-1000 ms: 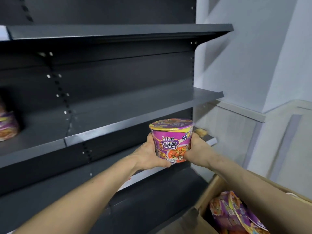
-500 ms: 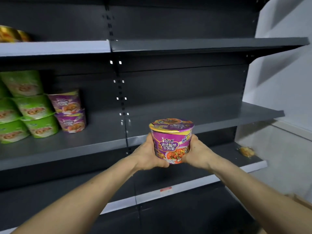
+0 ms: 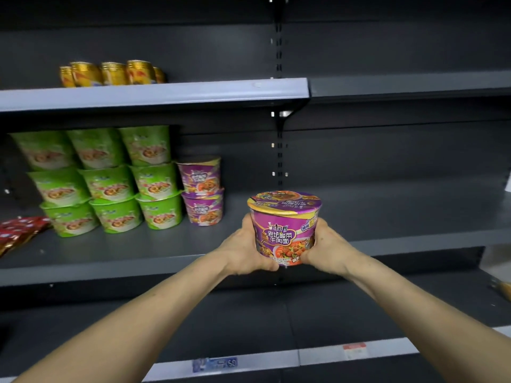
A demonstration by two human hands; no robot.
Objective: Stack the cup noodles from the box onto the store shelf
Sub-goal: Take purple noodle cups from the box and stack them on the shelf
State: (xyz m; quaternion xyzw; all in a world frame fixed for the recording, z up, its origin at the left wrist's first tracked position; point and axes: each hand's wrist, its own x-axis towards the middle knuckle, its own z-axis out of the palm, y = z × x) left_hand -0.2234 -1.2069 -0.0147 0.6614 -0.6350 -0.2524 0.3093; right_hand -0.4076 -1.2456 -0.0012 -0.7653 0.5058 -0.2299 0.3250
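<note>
I hold a purple cup noodle bowl [image 3: 284,225] upright in front of the middle shelf [image 3: 166,261], just above its front edge. My left hand [image 3: 246,247] grips its left side and my right hand [image 3: 329,248] grips its right side. To the left, on the same shelf, two purple cup noodles [image 3: 201,189] stand stacked one on the other. Beside them sit stacks of green cup noodles [image 3: 110,181], three high. The box is out of view.
Gold cans [image 3: 110,74] line the upper shelf [image 3: 154,95] at the left. Red packets [image 3: 16,230] lie at the far left of the middle shelf. The middle shelf right of the purple stack is bare. A lower shelf [image 3: 276,357] carries price tags along its edge.
The view has swung left from the box toward the stocked part of the shelf. Both hands keep their hold on the purple bowl, which now sits nearer the purple stack.
</note>
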